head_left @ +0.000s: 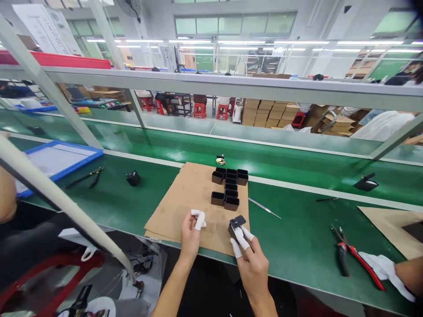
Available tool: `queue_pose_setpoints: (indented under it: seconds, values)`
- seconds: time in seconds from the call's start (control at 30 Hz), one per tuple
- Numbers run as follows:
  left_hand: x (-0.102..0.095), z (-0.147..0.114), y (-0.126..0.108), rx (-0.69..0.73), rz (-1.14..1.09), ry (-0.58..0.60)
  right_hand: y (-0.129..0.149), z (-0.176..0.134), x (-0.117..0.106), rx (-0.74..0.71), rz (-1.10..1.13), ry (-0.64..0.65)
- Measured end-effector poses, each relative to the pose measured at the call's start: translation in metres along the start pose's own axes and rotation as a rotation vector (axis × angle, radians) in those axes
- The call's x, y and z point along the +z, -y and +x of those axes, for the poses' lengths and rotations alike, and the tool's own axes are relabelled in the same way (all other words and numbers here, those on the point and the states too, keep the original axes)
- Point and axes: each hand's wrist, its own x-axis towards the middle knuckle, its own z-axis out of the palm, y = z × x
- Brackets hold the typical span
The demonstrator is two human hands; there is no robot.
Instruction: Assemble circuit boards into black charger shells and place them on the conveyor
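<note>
My right hand [253,257], with white finger cots on its fingertips, grips a small black plastic housing [232,230]. A flat black cover piece [238,221] sits tilted at the housing's top. To the left, my left hand [191,231] is raised above the cardboard sheet [175,200], its cot-covered fingers curled together. Whether anything is between them is hidden. Ahead of both hands, several open black housings [231,181] stand in a cluster on the cardboard, their hollow tops facing up.
Tweezers [264,208] lie right of the cardboard. Red-and-black pliers [352,253] rest near another person's hand [408,275]. At left are a black plug adapter [133,178], cutting pliers [87,177] and a blue-rimmed tray [62,154]. A small white-and-yellow part [220,160] lies behind the housings.
</note>
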Motion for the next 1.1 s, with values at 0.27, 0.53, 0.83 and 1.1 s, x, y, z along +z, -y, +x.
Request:
queue_pose_setpoints:
  seconds: [0.27, 0.53, 0.83, 1.1]
  values:
    - [-0.004, -0.004, 0.005, -0.003, 0.038, 0.09, 0.013, 0.008, -0.009, -0.015, 0.071, -0.013]
    - [-0.006, -0.004, 0.006, -0.008, 0.069, 0.11, 0.009, -0.002, -0.003, -0.058, 0.058, 0.01]
    - [0.001, 0.037, -0.014, -0.067, 0.144, 0.162, 0.009, 0.004, -0.01, -0.044, 0.069, 0.055]
    - [0.033, 0.219, -0.026, 0.114, 0.617, 0.023, 0.006, 0.0, 0.002, -0.049, 0.028, 0.052]
